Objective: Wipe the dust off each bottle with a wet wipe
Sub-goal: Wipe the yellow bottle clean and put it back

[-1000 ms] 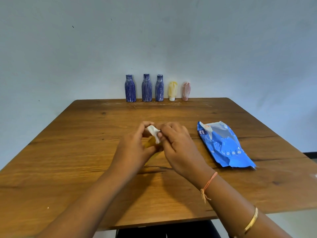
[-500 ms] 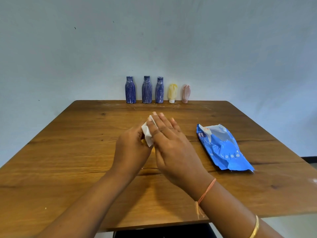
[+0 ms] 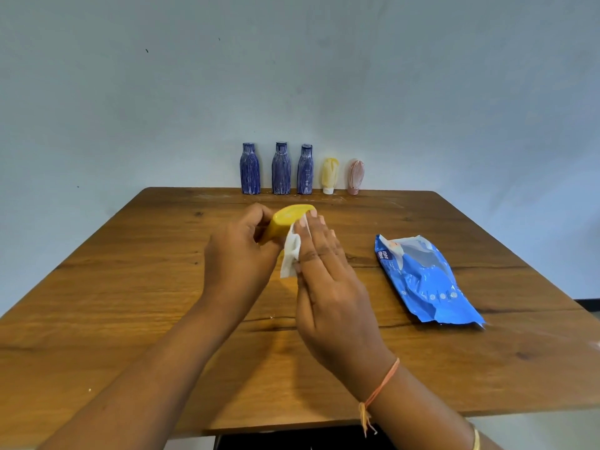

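My left hand (image 3: 237, 254) grips a yellow bottle (image 3: 285, 222) above the middle of the table, its flat end tilted up and away from me. A white wet wipe (image 3: 290, 254) lies against the bottle's right side, and my right hand (image 3: 328, 280) presses it there with straight fingers. Three dusty blue bottles (image 3: 281, 168) stand in a row at the table's far edge. A pale yellow tube (image 3: 330, 175) and a pink tube (image 3: 355, 176), both streaked with dust, stand to their right.
A blue pack of wipes (image 3: 425, 280) lies on the wooden table (image 3: 130, 303) to the right of my hands. A plain wall rises right behind the row of bottles. White dust marks the tabletop near the far edge.
My hands have risen and moved away from me. The yellow bottle, hidden before, now shows between them. My right fingers have straightened over the wipe.
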Demonstrator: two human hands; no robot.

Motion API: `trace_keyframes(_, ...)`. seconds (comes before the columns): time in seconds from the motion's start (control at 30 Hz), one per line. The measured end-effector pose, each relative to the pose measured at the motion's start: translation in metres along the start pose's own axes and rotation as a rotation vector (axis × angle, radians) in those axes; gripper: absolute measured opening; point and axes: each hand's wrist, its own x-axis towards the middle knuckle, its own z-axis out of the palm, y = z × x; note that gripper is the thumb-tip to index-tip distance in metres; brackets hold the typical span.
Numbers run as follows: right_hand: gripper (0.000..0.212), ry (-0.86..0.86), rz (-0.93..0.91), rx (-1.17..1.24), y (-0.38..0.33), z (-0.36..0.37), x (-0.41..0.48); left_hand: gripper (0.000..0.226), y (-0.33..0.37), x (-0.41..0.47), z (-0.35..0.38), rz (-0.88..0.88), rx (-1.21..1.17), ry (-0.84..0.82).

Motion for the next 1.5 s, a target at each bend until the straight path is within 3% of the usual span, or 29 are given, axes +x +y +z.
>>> trace_keyframes(0.13,0.054,-0.039,-0.082,-0.091,0.0,-0.003,0.013,0.006,-0.001,-0.006,0.002,0.068,0.002,-0.005)
trace_keyframes(0.33,0.054,-0.133,0.091,-0.082,0.02,-0.005,0.018,0.011,-0.007,-0.005,0.003,0.034,0.015,0.002)
trace_keyframes(0.53,0.055,-0.135,-0.083,-0.187,0.001,0.001,0.015,0.01,-0.005,-0.008,0.008,0.1,0.018,0.019)
trace_keyframes(0.77,0.059,-0.215,0.077,-0.135,0.016,-0.008,0.019,0.009,-0.008,-0.011,0.004,0.041,0.007,0.01)
trace_keyframes(1.0,0.056,-0.143,-0.103,-0.227,-0.004,0.003,0.009,0.008,-0.008,-0.014,0.009,0.076,-0.001,0.021)
trace_keyframes(1.23,0.063,-0.233,0.074,-0.126,0.014,-0.008,0.015,0.009,-0.013,-0.012,0.004,0.025,-0.027,0.004)
trace_keyframes(1.5,0.056,-0.164,-0.101,-0.239,-0.001,0.002,0.012,0.011,-0.003,-0.016,0.008,0.125,0.008,0.011)
